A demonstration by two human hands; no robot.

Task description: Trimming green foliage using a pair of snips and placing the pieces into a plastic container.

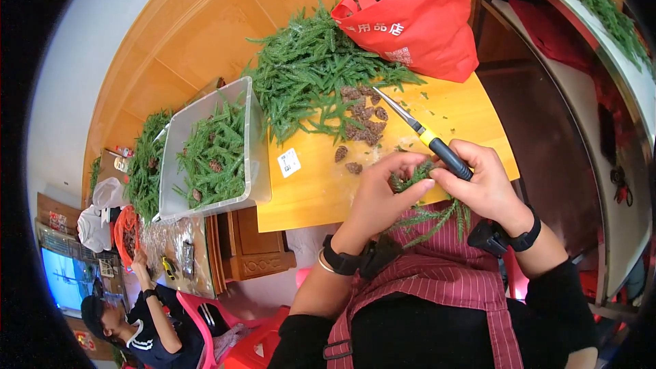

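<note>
My left hand is closed around a green artificial pine sprig, whose needles hang below my fingers over the table edge. My right hand meets it, thumb and fingers closed at the same sprig. Needle-nose pliers with black and yellow handles also rest in the right hand, their long metal jaws pointing away to the upper left. Beyond the hands lie several small brown pine cones on the yellow table. Whether a cone sits inside my fingers is hidden.
Behind the cones spreads a heap of green sprigs. A red bag of pine cones stands at the back right. At left is a clear plastic bin of sprigs with cones. A co-worker sits at another table, lower left.
</note>
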